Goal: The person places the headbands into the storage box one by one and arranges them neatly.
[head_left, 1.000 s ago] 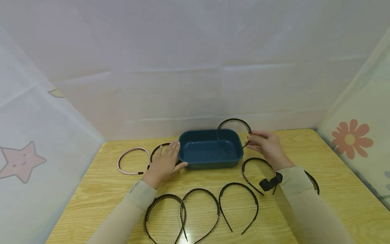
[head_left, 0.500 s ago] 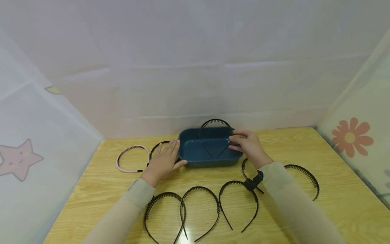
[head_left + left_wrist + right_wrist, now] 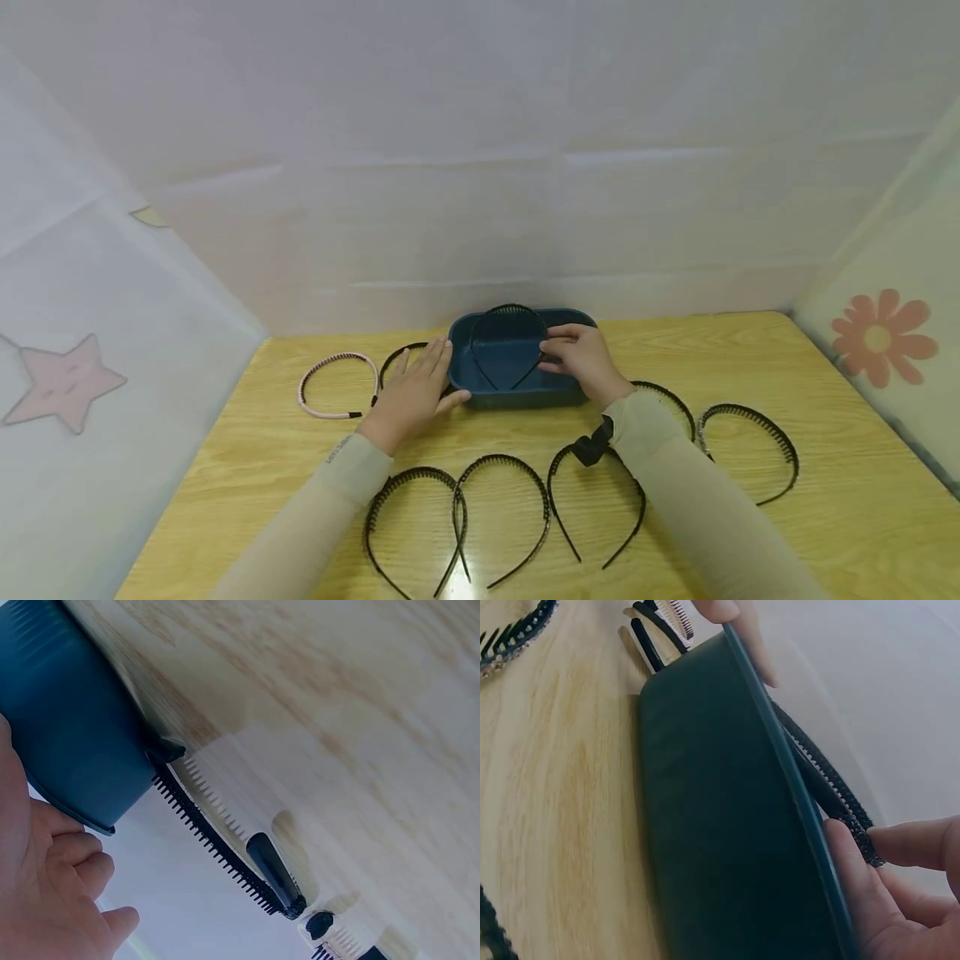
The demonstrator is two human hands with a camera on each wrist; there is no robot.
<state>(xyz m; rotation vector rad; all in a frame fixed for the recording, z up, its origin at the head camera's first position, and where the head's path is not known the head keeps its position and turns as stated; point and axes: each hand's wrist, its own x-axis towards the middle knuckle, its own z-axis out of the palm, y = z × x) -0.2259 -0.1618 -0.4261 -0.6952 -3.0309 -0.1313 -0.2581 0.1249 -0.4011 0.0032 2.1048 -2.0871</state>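
Note:
My right hand (image 3: pixel 585 362) pinches a black toothed headband (image 3: pixel 512 307) by its right side, between thumb and fingers. The headband stands upright over the blue tub (image 3: pixel 525 401), its two ends pointing down inside it. In the right wrist view, the pinched headband (image 3: pixel 829 776) shows beaded trim and lies just past the rim of the tub (image 3: pixel 712 795). With fingers stretched out, my left hand (image 3: pixel 412 396) rests against the tub's left end. The left wrist view shows the left hand (image 3: pixel 45 892) at the rim of the tub (image 3: pixel 67 712).
Left of the tub lie a pink headband (image 3: pixel 302 392) and a black headband (image 3: pixel 386 364), partly hidden by my left hand. Several more black headbands lie in front and at right, including one at the far right (image 3: pixel 787 446). A pale cloth wall stands behind the wooden table (image 3: pixel 247 467).
My right hand has carried the headband leftward from the tub's right end to over its middle, and slightly lower. The left hand has stayed at the tub's left end.

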